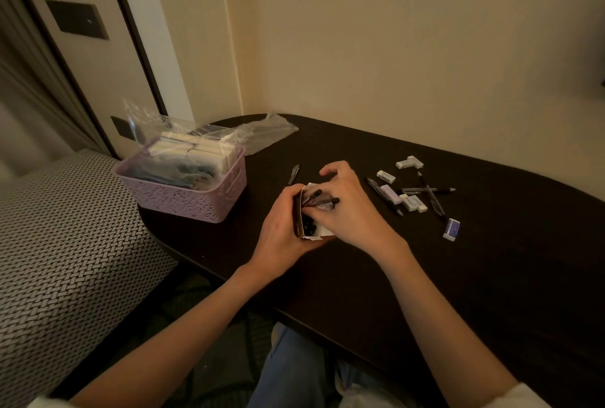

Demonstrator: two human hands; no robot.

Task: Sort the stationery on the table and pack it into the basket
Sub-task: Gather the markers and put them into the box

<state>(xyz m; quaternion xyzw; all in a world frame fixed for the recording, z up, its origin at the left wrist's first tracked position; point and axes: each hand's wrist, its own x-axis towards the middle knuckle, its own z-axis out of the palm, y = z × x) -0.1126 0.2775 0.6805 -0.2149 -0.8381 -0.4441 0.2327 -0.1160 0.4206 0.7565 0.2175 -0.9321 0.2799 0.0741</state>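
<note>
My left hand (278, 231) grips a small open cardboard pen box (302, 222) near the middle of the dark table (425, 276). Black pen ends show inside the box. My right hand (350, 208) holds a few black pens (322, 199) at the box's open top, their caps poking out between my fingers. The lilac plastic basket (196, 196) stands to the left at the table's end, filled with white boxes and clear bags. Loose pens (429, 191) and several white erasers (409, 163) lie to the right of my hands. One pen (294, 173) lies just behind the box.
A crumpled clear plastic bag (262, 134) lies behind the basket by the wall. A blue-and-white eraser (451, 229) sits at the right of the pile. A woven-pattern seat (65, 244) adjoins the table's left end. My knees are under the near edge.
</note>
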